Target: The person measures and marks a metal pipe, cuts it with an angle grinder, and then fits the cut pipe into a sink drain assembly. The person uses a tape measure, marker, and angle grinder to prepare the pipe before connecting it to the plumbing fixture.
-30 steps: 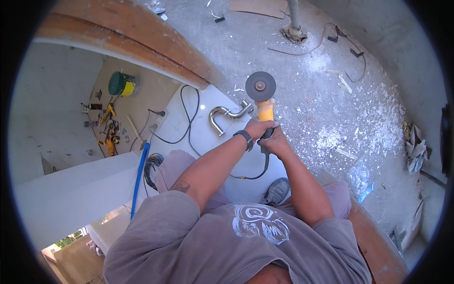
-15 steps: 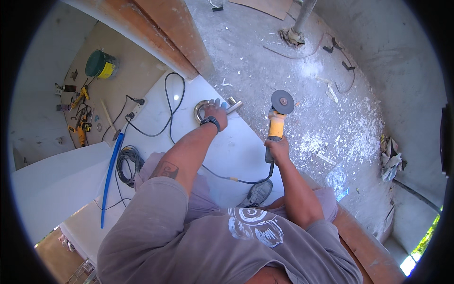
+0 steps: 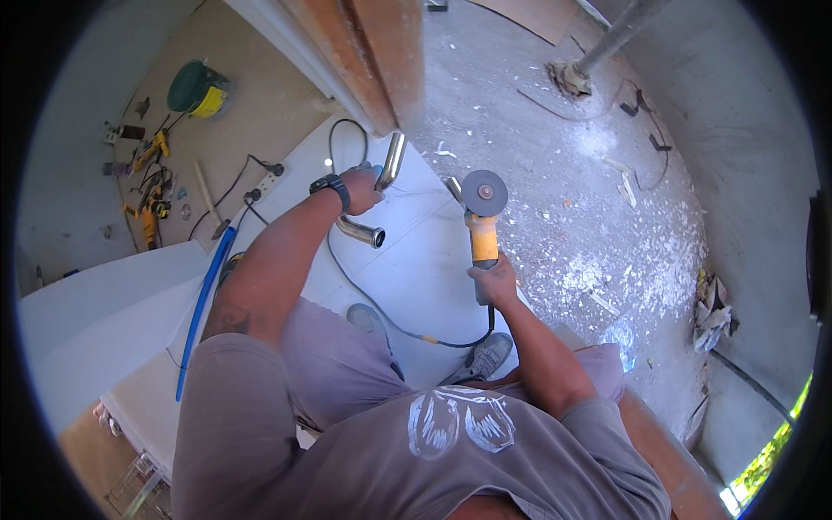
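My left hand (image 3: 359,190), with a black watch at its wrist, is closed around the bend of a shiny curved metal pipe (image 3: 394,163). One end of the pipe points away from me, and the other end, with a collared rim, comes out below the hand. My right hand (image 3: 496,279) grips the body of a yellow and black angle grinder (image 3: 484,239) held upright. Its dark round disc (image 3: 484,192) faces up; whether it spins cannot be told. Just left of the disc lies a short metal tube piece (image 3: 455,188), partly hidden by it, at the edge of the white slab (image 3: 407,286).
The grinder's black cord (image 3: 381,316) curves across the slab past my shoes. A power strip (image 3: 267,182), blue tube (image 3: 205,303), hammer (image 3: 208,198), yellow tools (image 3: 149,221) and green bucket (image 3: 192,89) are at left. White chips litter the concrete floor (image 3: 563,208) at right.
My left hand has moved left and turned the curved pipe, swinging its ends apart from the short tube piece. The grinder has shifted slightly left toward the slab's edge. The whole view has shifted a little.
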Tool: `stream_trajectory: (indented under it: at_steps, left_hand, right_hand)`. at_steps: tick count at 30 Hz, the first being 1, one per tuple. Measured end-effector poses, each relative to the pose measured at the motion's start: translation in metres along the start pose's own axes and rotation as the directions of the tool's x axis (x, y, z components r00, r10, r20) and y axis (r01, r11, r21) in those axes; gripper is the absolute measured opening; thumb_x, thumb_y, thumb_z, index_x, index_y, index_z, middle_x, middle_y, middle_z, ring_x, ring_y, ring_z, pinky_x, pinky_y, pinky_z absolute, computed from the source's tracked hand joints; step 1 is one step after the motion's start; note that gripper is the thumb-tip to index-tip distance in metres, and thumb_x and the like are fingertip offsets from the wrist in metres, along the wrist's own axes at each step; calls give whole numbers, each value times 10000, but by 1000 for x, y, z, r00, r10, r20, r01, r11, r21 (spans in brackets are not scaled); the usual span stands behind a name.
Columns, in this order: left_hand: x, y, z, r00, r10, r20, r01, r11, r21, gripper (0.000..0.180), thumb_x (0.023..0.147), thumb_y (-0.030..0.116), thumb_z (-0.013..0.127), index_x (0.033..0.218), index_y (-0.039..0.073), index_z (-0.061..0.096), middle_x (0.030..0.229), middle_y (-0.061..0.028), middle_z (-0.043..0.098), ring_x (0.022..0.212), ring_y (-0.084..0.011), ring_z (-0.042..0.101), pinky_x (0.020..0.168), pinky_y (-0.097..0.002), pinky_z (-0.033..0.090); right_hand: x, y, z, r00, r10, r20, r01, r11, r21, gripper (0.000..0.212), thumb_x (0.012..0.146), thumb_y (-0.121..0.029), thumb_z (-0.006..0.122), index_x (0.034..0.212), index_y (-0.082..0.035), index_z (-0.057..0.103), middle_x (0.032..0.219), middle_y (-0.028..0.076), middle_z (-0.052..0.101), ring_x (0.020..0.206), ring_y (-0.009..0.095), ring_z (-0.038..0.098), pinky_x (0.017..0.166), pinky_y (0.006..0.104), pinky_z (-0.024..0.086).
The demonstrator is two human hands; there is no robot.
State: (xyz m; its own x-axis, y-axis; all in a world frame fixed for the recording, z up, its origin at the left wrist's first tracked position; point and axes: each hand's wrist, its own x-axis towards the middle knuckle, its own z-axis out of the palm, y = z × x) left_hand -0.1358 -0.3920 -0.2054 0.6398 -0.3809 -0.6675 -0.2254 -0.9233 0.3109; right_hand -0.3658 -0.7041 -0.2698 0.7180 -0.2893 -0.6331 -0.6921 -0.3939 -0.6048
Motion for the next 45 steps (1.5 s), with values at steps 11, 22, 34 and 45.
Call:
stream_trajectory:
  at_steps: [11,22,34,45]
  left_hand:
    - [-299,-31,-42,214,-661,-720,-98,718,-689,409,930,240,731,1225,-19,619,1054,-182,675,922,-309,658,849,-401,517]
    - [-406,19,25,9,-861,-508,-501,436,-748,287,996,138,652,1260,28,630,1171,-138,652,1049,-227,668,870,-369,547]
    - [-482,5,33,211,-911,354,-780,-375,-500,268,906,113,688,1140,-2,624,950,-82,680,856,-146,664,763,-316,543]
    - [-442,8,129,245,-731,637,-921,-382,-83,201,892,-44,686,1077,0,623,982,-45,640,867,-132,628,793,-298,501]
  right_hand:
    - [-25,-99,51,905,-169,390,301,902,-309,643,741,-264,779,1302,-33,566,1015,215,748,927,353,751,865,437,586]
    - [-59,-221,153,559,-133,819,761,473,-443,630,773,-216,788,1320,-5,557,1127,193,717,1001,304,718,887,412,564]
    - [-183,-327,272,324,203,924,928,120,-352,704,783,-444,826,1254,12,568,1112,244,729,1056,399,721,888,470,577]
    - [-207,-232,454,194,336,922,970,-206,-130,573,768,-300,769,1224,-38,542,1112,226,722,1075,414,699,929,496,552]
